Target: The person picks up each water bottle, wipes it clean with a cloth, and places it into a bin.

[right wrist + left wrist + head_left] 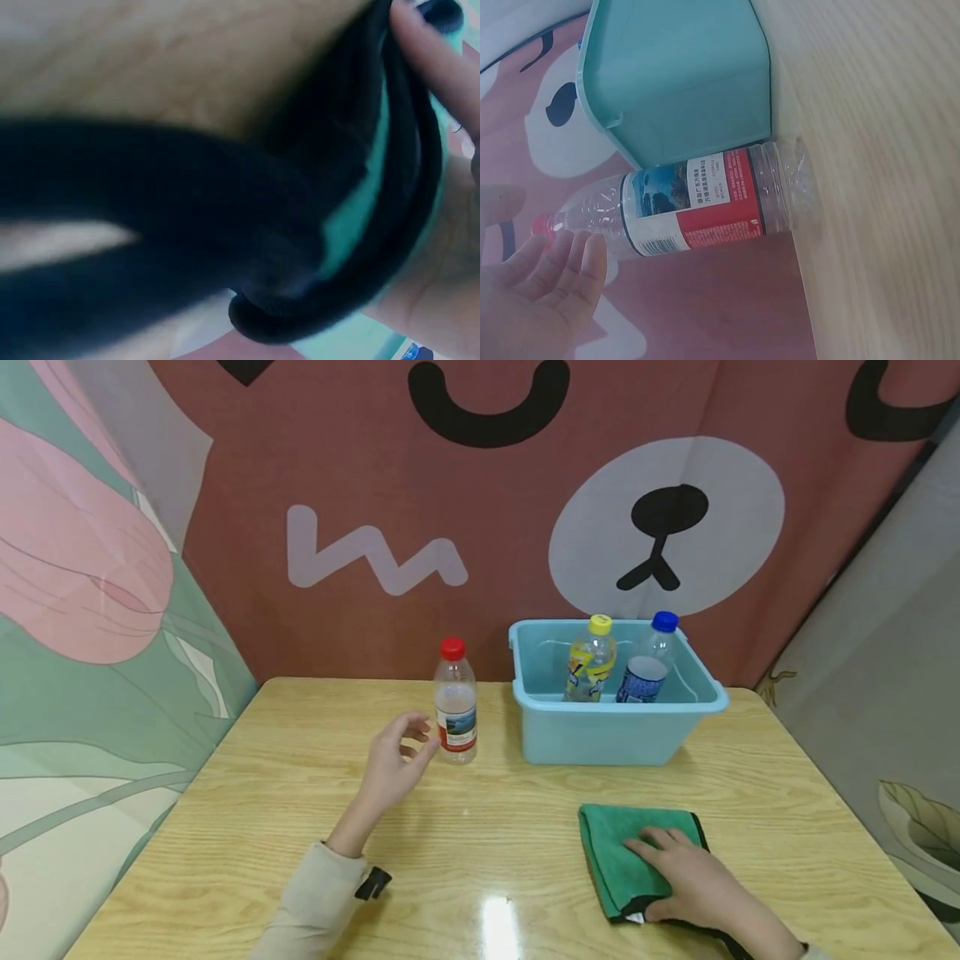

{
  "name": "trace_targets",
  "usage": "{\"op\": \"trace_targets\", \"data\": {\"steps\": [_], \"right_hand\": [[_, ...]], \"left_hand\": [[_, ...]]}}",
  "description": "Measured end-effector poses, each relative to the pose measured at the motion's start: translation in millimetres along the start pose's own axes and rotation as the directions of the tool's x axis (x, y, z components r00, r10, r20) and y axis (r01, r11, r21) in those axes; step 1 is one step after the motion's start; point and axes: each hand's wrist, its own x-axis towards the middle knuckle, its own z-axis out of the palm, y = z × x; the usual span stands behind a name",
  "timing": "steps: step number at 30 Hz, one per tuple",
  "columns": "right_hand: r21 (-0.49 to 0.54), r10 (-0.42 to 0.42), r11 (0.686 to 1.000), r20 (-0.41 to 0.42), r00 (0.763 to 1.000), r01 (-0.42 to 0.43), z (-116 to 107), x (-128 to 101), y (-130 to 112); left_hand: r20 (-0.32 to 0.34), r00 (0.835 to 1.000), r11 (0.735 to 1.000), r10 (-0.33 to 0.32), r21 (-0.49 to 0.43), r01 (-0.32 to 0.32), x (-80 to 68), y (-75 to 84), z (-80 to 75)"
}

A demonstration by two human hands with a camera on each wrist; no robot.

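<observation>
A clear plastic bottle (457,722) with a red cap and a red, white and blue label stands upright on the table. My left hand (393,760) is just left of it, thumb and fingers apart and loosely bent, gripping nothing. In the left wrist view those fingers (579,274) overlap the bottle near its neck. At the right front lies a folded green towel (618,847) with black edging. My right hand (693,881) rests on the towel, fingers spread over its top and thumb at the near edge. Dark edging fills much of the right wrist view, blurred.
Behind the towel stands a light blue plastic bin (600,735). Inside it are a yellow-capped bottle (590,664) and a blue-capped bottle (648,668). A printed curtain (360,635) hangs along the back edge of the wooden table (247,810).
</observation>
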Motion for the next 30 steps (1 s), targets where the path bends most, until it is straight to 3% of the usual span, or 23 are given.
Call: {"op": "trace_targets", "data": {"steps": [5, 10, 17, 23, 30], "right_hand": [[-0.028, 0.004, 1.000, -0.082, 0.997, -0.006, 0.2, 1.9, -1.6], [0.019, 0.046, 0.999, -0.143, 0.989, -0.044, -3.3, 4.1, -2.0], [0.067, 0.062, 0.996, -0.133, 0.989, -0.054, -8.9, 3.0, -1.7], [0.118, 0.018, 0.993, -0.122, 0.992, -0.003, -12.9, 1.8, -1.0], [0.209, -0.034, 0.976, -0.151, 0.988, 0.065, -17.2, -0.1, -0.7]], "left_hand": [[-0.015, 1.000, 1.000, -0.015, 0.004, 0.015, 1.7, -0.5, -1.7], [-0.032, 0.999, 0.999, -0.042, 0.002, 0.042, 3.5, -0.1, -1.6], [-0.037, 0.999, 0.999, -0.035, -0.020, 0.035, 6.6, -1.3, -3.7], [-0.034, 0.999, 0.999, -0.035, -0.005, 0.035, 14.8, -5.2, -7.8], [0.014, 0.991, 0.991, -0.131, 0.019, 0.130, 29.3, -10.9, -11.2]]}}
